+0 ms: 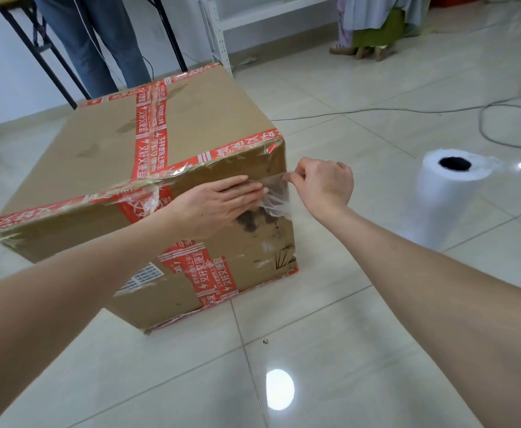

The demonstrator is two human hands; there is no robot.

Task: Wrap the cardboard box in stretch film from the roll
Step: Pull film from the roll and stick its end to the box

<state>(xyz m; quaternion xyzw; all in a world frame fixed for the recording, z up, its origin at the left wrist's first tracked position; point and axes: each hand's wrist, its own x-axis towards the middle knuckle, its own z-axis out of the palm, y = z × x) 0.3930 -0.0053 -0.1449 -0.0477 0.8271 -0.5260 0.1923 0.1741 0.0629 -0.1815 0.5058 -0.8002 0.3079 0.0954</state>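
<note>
The left hand [222,197] lies flat, pinning film [276,200] to the box [191,125] so the right hand [324,183], pinching its edge, can stretch it.

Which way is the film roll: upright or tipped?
Upright: the film roll stands on end on the floor, hollow core facing up.

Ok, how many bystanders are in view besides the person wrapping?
2. A person in jeans stands behind the cardboard box, top left; a person in green clothing stands top right. Others may be out of frame.
</note>
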